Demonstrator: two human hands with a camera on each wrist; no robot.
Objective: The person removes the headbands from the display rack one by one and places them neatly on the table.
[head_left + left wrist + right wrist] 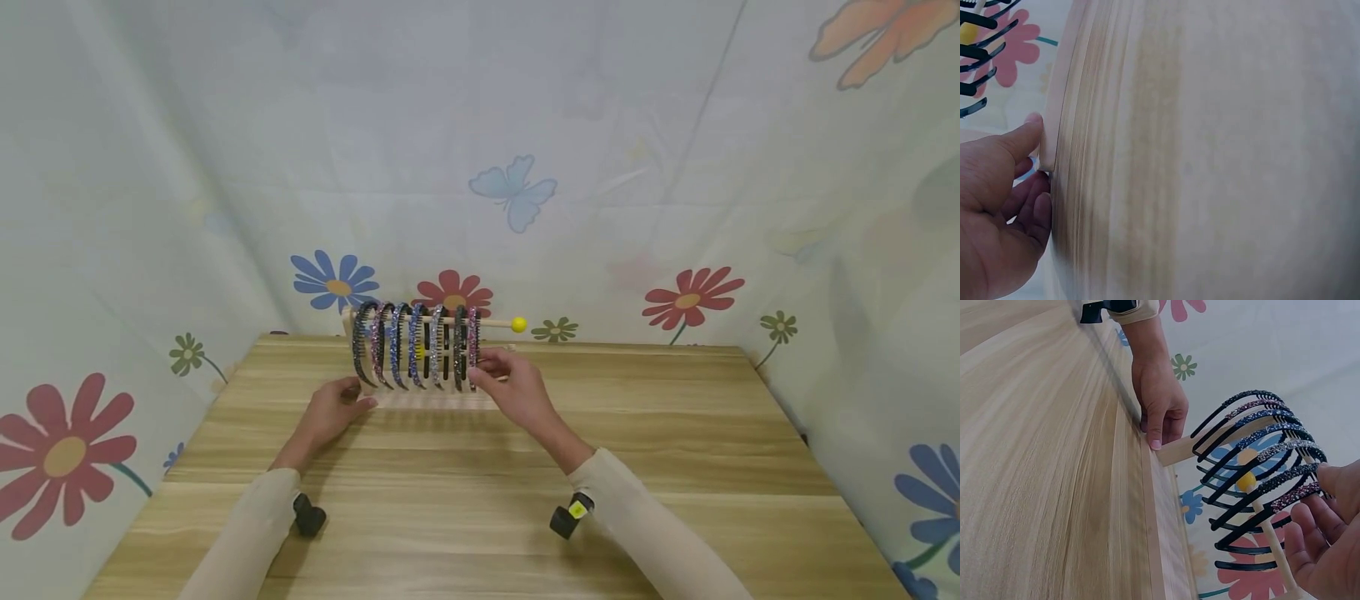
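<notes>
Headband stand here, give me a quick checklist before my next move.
1. Left hand holding the end of the base: ok.
2. Right hand gripping the rightmost headband: ok.
3. All seven headbands hanging on the upper rod: ok.
4. Yellow ball on that rod's tip: ok.
5. Right hand free for something else: not ok.
6. Base fixed to the table: cannot tell.

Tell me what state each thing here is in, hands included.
Wooden headband stand: upright on the table
Six glittery headbands: lined up on the wooden rod
Outermost pink headband: around the rod, pinched
Left hand: holding the stand's base
Right hand: pinching the outermost pink headband
</notes>
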